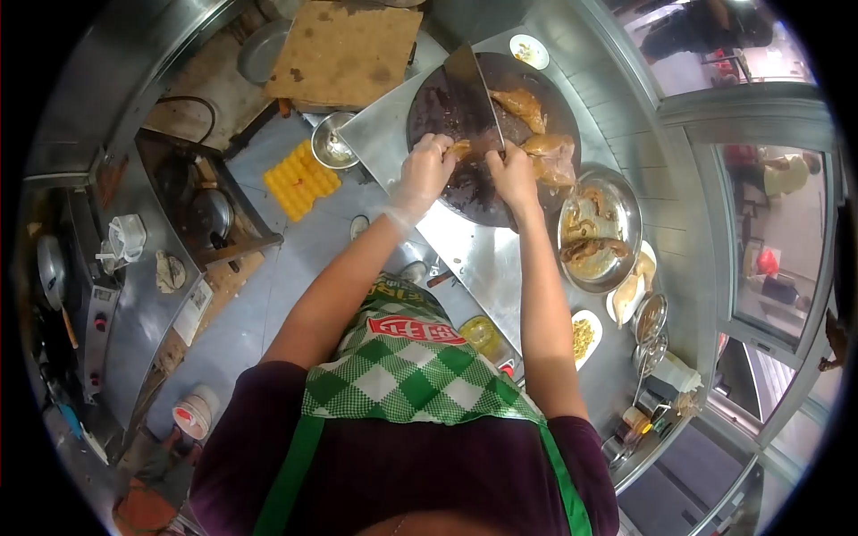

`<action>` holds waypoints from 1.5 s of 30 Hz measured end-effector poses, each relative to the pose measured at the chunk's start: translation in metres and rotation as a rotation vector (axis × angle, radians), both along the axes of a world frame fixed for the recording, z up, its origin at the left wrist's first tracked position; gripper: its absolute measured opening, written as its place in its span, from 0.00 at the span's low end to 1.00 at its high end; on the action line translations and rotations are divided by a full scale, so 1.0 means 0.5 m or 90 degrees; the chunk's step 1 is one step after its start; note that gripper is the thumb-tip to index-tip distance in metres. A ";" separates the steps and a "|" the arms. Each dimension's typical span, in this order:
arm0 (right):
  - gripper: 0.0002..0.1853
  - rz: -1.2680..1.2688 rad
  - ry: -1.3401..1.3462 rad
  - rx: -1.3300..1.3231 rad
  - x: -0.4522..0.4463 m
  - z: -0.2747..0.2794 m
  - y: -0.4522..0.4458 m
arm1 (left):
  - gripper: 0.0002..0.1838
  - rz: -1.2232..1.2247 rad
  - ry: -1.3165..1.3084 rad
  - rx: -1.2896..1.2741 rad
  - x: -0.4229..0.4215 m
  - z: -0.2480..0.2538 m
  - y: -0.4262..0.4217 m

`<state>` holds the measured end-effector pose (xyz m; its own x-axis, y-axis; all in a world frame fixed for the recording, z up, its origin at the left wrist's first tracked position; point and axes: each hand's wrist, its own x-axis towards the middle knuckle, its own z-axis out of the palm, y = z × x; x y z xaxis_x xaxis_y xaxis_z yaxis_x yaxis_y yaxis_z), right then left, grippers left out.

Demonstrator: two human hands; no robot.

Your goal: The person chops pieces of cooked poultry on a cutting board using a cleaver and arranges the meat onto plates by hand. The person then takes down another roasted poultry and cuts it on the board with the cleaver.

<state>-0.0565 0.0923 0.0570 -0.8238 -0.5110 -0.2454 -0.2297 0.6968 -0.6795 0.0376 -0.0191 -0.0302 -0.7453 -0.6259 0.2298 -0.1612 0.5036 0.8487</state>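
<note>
My left hand [427, 171], in a clear plastic glove, is closed on a small piece of cooked meat [461, 150] at the left part of the round dark chopping board [447, 192]. My right hand [514, 174] is wrapped round the handle of a broad cleaver [472, 94], whose blade points away from me across the board. To the right of the blade lie a browned meat piece [520, 107] and a larger piece [552, 159]. The blade's lower edge and its contact with the meat cannot be made out.
Right of the board are a steel basin [626, 210] with meat pieces, a white plate of yellow food [583, 338] and metal containers [650, 317]. A steel bowl [334, 141] stands at the metal table's left corner. Yellow egg trays [301, 182] lie further left. A small white dish [529, 52] is behind.
</note>
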 end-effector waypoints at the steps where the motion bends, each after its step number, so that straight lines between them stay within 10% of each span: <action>1: 0.16 -0.045 -0.095 0.030 0.007 0.032 -0.002 | 0.07 0.000 0.002 -0.008 -0.001 0.001 0.000; 8: 0.14 0.029 0.167 0.089 0.039 0.006 -0.008 | 0.08 -0.002 0.008 -0.043 -0.007 0.061 -0.009; 16: 0.15 -0.056 -0.110 -0.041 0.011 0.016 0.035 | 0.10 -0.020 -0.055 -0.056 -0.025 0.001 0.003; 22: 0.14 -0.143 0.127 -0.162 0.079 0.020 0.071 | 0.10 -0.073 -0.206 -0.063 -0.044 0.041 0.030; 45: 0.14 -0.040 0.050 0.087 0.123 0.011 0.091 | 0.05 -0.064 -0.121 0.038 0.004 0.015 0.004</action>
